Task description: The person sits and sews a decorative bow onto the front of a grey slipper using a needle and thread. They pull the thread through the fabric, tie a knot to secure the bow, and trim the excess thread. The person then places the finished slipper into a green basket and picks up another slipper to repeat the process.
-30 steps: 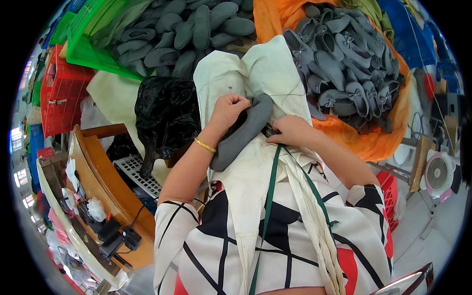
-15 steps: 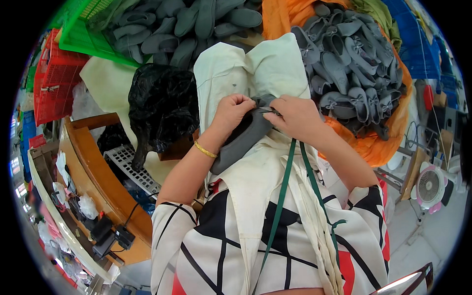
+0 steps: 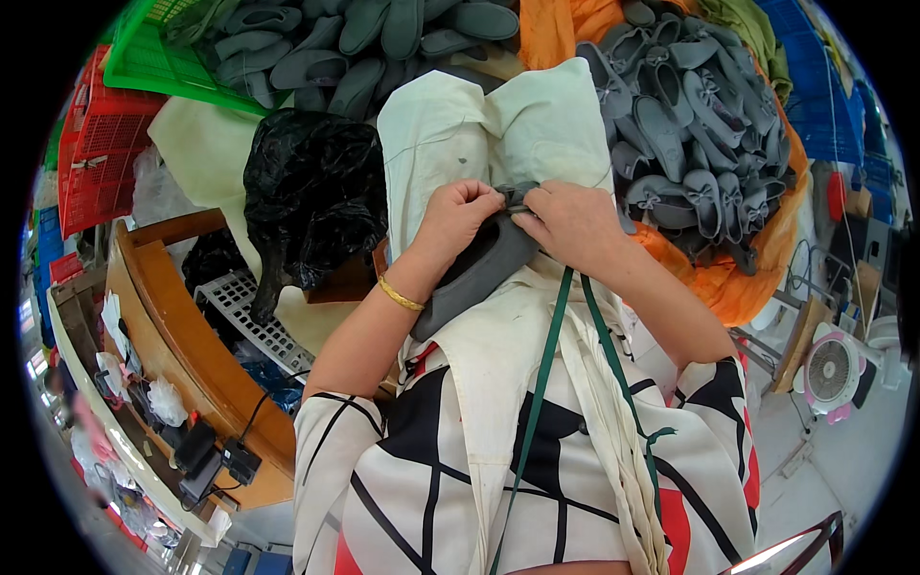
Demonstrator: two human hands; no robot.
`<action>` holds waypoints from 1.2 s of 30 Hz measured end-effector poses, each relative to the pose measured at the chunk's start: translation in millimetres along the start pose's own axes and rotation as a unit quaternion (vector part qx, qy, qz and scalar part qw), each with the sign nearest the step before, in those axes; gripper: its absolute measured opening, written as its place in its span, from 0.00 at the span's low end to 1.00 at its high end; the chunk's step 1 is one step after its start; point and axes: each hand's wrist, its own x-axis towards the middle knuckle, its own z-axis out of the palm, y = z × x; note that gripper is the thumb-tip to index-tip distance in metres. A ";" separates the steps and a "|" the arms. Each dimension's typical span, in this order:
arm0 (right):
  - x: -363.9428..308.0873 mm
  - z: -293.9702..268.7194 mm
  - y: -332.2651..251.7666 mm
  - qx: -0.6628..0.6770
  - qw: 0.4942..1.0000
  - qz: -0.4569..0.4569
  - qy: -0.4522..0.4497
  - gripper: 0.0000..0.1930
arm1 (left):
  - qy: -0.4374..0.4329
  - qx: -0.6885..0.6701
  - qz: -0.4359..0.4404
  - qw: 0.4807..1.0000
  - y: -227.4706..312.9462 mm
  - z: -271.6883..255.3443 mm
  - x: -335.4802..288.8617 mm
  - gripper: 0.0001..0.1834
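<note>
A grey slip-on shoe (image 3: 477, 293) lies on my lap, over the pale cloth, its dark opening facing up. At its far end, a small grey bow (image 3: 518, 195) sits between my fingertips. My left hand (image 3: 460, 218), with a gold bracelet at the wrist, pinches the bow's left side, fingers closed. From the right, my right hand (image 3: 577, 228) is closed on the bow's other side, its thumb near the shoe's rim. My fingers cover part of the bow and the toe.
Grey shoes fill a green crate (image 3: 182, 77) ahead. More, with bows, lie piled on an orange cloth (image 3: 752, 287) to the right. A black plastic bag (image 3: 311, 192) and a wooden table (image 3: 196, 355) stand at left. A pink-and-white fan (image 3: 831, 369) is at far right.
A thin dark, shiny thing by my right fingertips no longer shows. The grey bow is more visible between my hands, which have hardly moved. The view has shifted slightly.
</note>
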 end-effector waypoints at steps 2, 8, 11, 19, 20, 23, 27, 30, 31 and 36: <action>1.4 1.2 -1.7 0.004 1.000 0.000 0.003 0.13 | 0.000 -0.004 0.004 1.000 -1.1 -0.7 0.3 0.06; -4.2 2.2 -6.2 -0.003 0.999 -0.030 0.010 0.13 | -0.010 0.005 -0.002 1.000 1.0 -0.5 -0.9 0.05; -18.8 -15.9 -18.6 0.017 0.996 -0.081 0.015 0.13 | -0.005 0.015 0.023 1.000 3.2 -1.9 -3.8 0.06; -45.7 -1.4 18.3 0.093 0.995 0.029 0.014 0.09 | -0.091 0.159 0.089 0.979 12.3 2.9 -22.9 0.06; -48.2 2.3 21.4 0.105 0.994 0.025 0.010 0.08 | -0.114 0.195 0.073 0.971 12.7 3.2 -26.9 0.06; -52.7 7.4 24.5 0.107 0.993 0.007 0.040 0.07 | -0.069 0.206 0.102 0.971 11.3 7.2 -39.2 0.07; -65.2 0.4 37.1 0.225 0.973 0.057 0.022 0.06 | -0.037 0.129 -0.057 0.989 17.7 3.3 -52.2 0.09; -81.1 -14.9 48.0 0.567 0.775 0.279 -0.026 0.07 | -0.038 -0.007 -0.169 0.985 21.3 11.9 -55.4 0.10; -88.7 -14.7 56.7 0.637 0.708 0.303 0.026 0.07 | -0.043 -0.057 -0.206 0.976 21.9 17.7 -55.0 0.11; -125.2 -20.2 116.3 0.760 0.486 0.342 0.263 0.05 | -0.038 -0.100 -0.115 0.988 9.7 33.5 -48.4 0.13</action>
